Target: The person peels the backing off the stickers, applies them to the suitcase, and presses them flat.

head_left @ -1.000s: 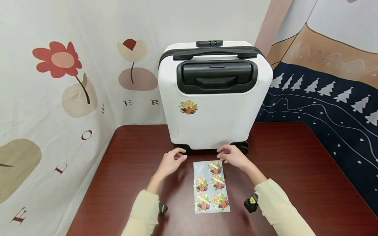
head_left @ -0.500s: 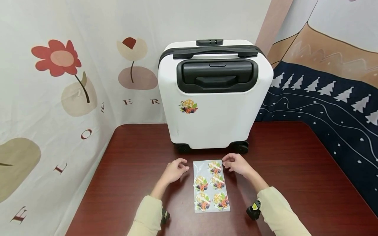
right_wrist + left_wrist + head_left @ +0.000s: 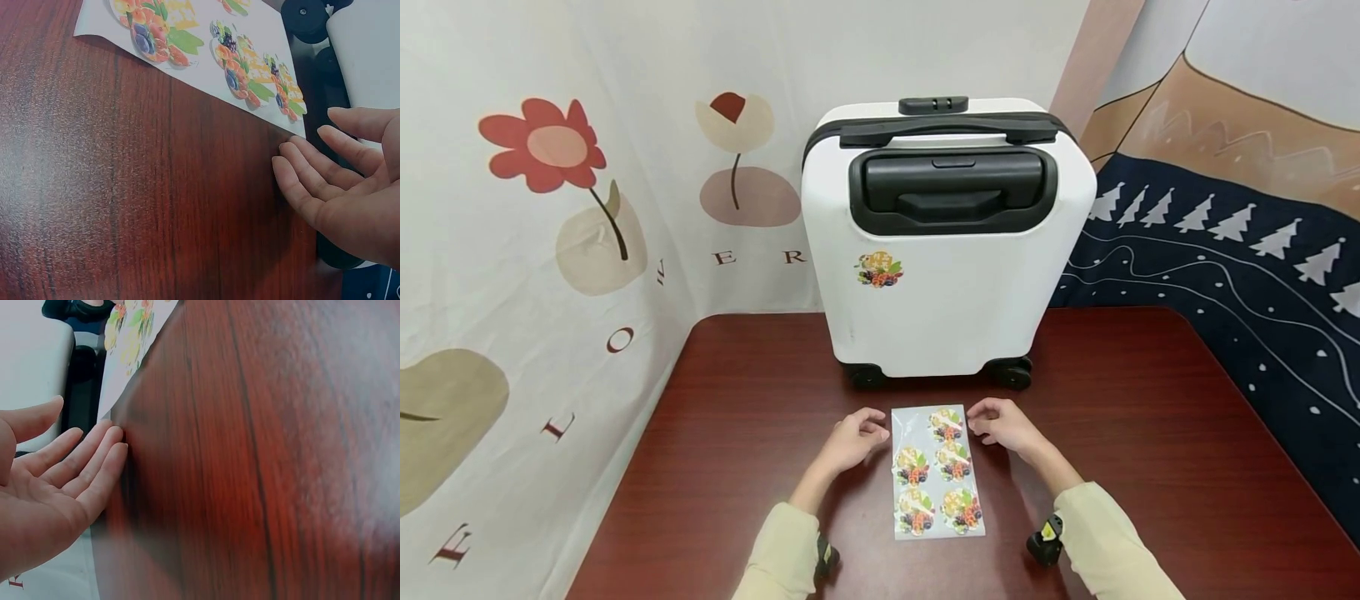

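Observation:
A sticker sheet (image 3: 927, 483) with several fruit-printed stickers lies flat on the dark red wooden table; its upper left spot is bare. My left hand (image 3: 852, 439) is beside the sheet's far left corner, fingers relaxed and holding nothing. On the other side, my right hand (image 3: 1006, 427) is by the far right corner, also holding nothing. In the right wrist view the right hand's fingertips (image 3: 289, 147) are close to the sheet's corner; touching or just apart, I cannot tell. One matching fruit sticker (image 3: 879, 270) is on the front of the white suitcase (image 3: 940, 308).
The suitcase stands upright on its wheels (image 3: 1011, 373) behind the sheet, its black pull handle (image 3: 951, 192) pushed in. Bare wooden tabletop (image 3: 1150, 433) stretches to both sides. Printed cloths (image 3: 625, 167) hang behind and beside the table.
Both hands have come back from near the suitcase's base toward me. They now stand at either side of the sheet's far end. The sheet has stayed in place.

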A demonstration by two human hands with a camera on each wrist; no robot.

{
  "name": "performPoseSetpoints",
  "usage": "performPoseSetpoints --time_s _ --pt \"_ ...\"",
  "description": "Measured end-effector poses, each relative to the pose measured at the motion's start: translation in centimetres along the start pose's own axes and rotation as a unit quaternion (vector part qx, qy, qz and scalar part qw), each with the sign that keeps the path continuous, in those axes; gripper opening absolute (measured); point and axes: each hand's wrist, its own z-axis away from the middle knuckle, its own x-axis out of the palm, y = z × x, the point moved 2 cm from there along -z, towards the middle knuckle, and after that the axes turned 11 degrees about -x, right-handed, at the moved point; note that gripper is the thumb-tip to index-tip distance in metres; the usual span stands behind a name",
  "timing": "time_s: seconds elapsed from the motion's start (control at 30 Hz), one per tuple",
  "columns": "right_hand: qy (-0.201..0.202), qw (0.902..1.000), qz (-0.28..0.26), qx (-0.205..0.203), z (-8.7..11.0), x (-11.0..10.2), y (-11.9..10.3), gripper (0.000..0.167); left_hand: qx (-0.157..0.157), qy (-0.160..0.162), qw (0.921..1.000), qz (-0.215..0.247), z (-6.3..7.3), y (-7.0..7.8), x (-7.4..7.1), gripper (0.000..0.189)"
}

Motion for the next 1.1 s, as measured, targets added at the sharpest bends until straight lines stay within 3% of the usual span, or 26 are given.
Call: performPoseSetpoints --time_s 0.37,0.93,1.1 --pt "0.005 0.9999 -0.008 -0.006 0.1 0.2 0.3 0.02 -0.006 -0.011 0.9994 0.032 0.1 0.1 0.8 0.031" --pt "0.006 0.9993 -0.021 -0.03 0.3 0.6 0.5 0.022 0.005 -0.007 0.9996 0.027 0.0 0.2 1.1 0.03" --pt "0.028 0.9988 -0.029 -0.029 0.2 0.8 0.5 0.022 0.01 0.004 0.9997 0.024 -0.1 0.4 1.1 0.029"
